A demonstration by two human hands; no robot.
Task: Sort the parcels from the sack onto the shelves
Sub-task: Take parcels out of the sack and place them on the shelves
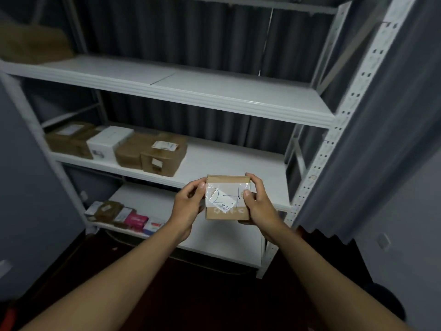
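A small brown cardboard parcel (226, 198) with a white label and blue pen marks sits between both hands, in front of the white metal shelving (214, 96). My left hand (189, 206) grips its left side with the thumb on top. On the parcel's right side my right hand (256, 203) holds it, thumb on the label's edge. The parcel hangs level with the front edge of the middle shelf (238, 163). No sack is in view.
Several brown boxes (152, 151) and a white box (108, 142) stand at the left of the middle shelf. Small packages, one pink (136, 219), lie at the left of the lowest shelf. A brown parcel (33, 44) rests top left. Grey curtains (372, 144) hang behind and at right.
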